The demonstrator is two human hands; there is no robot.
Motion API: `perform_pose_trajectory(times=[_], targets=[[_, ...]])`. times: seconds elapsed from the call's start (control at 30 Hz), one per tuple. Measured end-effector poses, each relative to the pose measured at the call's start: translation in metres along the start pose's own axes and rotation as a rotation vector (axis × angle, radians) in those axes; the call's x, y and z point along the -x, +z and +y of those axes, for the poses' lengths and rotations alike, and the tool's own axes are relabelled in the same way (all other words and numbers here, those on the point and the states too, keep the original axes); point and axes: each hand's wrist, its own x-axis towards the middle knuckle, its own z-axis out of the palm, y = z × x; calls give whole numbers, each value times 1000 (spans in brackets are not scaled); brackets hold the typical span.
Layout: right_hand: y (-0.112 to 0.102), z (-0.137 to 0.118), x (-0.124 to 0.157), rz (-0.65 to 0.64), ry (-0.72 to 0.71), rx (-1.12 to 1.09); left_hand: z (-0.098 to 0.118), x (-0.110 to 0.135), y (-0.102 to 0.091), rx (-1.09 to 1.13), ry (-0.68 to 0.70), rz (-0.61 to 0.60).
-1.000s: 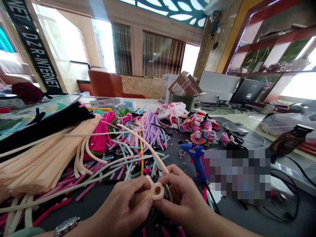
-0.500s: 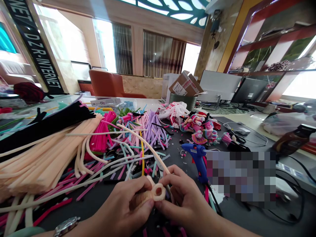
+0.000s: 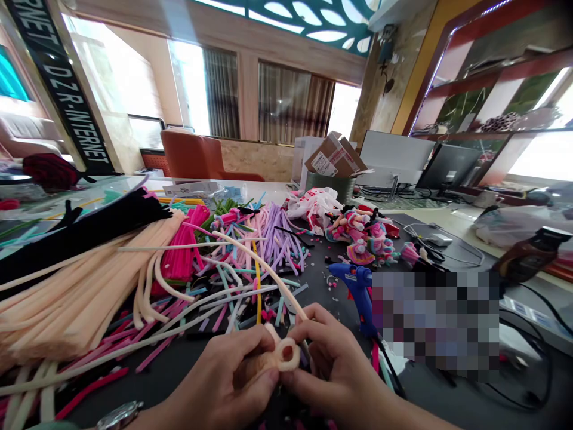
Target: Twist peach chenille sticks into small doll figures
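Observation:
My left hand (image 3: 228, 373) and my right hand (image 3: 333, 370) meet low in the view, and both pinch a peach chenille stem (image 3: 286, 355) twisted into a small loop. A long tail of that stem (image 3: 264, 263) arcs up and away over the table. Part of the coil is hidden by my fingers. A blue hot glue gun (image 3: 358, 292) lies just beyond my right hand, and a scatter of multicoloured chenille stems (image 3: 233, 304) spreads past my left hand. A wristwatch (image 3: 119, 417) sits on my left wrist.
A large peach stem bundle (image 3: 67, 304), black stems (image 3: 76, 236), pink stems (image 3: 181, 257) and lilac stems (image 3: 277, 239) cover the dark table (image 3: 425, 227). Beyond lie colourful chenille figures (image 3: 362, 236), a plastic bag (image 3: 313, 206) and a cardboard box (image 3: 335, 156).
My hands stay together on the loop, which has turned slightly. The whole view has shifted a little as my head moved.

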Motion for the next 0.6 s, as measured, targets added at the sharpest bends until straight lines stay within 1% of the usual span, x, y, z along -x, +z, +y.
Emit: perform_pose_trajectory(times=[0.17,0.33,0.6], targets=[[0,-1,0,3,-14,-5,-1,-2,1,-8,14,9],[1,0,0,-3,-6,-22,1,-2,3,8,20,67],[0,-4,-1,-5,3,-23,1,-2,4,-6,36,62]])
